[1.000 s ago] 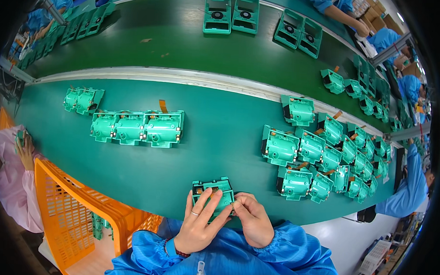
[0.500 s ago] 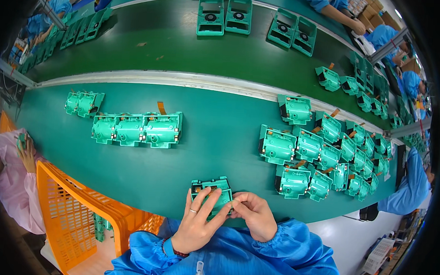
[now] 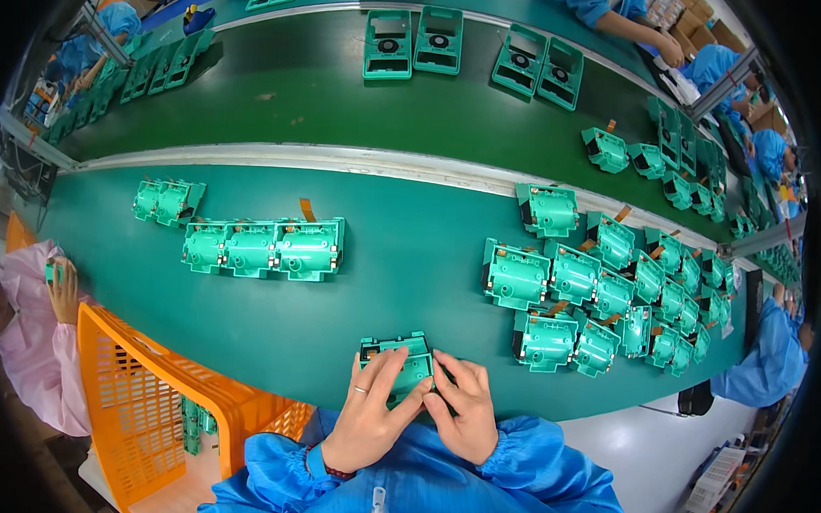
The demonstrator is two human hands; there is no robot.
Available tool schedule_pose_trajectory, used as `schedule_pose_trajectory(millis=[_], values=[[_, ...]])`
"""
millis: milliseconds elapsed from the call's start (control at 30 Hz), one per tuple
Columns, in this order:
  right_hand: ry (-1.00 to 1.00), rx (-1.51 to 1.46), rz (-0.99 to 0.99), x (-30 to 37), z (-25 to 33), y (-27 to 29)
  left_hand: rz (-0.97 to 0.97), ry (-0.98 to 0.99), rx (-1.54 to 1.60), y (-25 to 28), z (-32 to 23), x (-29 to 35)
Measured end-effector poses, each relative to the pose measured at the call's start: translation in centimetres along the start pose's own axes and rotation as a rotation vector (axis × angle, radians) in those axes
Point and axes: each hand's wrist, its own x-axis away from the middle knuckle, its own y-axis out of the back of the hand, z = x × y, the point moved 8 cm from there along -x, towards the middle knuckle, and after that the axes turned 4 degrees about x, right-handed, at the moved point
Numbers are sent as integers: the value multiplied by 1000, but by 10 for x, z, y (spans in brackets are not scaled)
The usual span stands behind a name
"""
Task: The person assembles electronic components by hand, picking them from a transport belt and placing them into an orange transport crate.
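Observation:
Close to the table's front edge, a green plastic housing [image 3: 413,369] with dark parts along its far side sits between my hands. My left hand [image 3: 375,406], with a ring and a blue wristband, lies over its left side and grips it, fingers across the top. At its right side is my right hand [image 3: 464,405], the thumb and index finger pressed to the edge. Whether a small part is pinched there is hidden. Farther left, a row of similar green housings [image 3: 252,248] rests on the table, one with an orange ribbon cable [image 3: 307,209] standing up.
Many green housings [image 3: 574,273] crowd the right side. An orange plastic crate [image 3: 134,401] stands at the lower left, beside a person in pink [image 3: 42,334]. Beyond a pale rail [image 3: 296,155], green front panels [image 3: 388,46] lie on a darker belt. Co-workers in blue sit at the far sides.
My right hand has shifted from a pinch at the housing's near right corner to lie along its right side, fingers reaching farther forward. The view has tilted slightly.

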Motion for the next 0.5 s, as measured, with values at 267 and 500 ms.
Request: schedule_pose_trajectory(millis=[267,500], values=[[140,132,42,-3,9,18,-61,131,218,15,7,13],[320,339,378,-53,48,8,-220,462,153,68,63,35]])
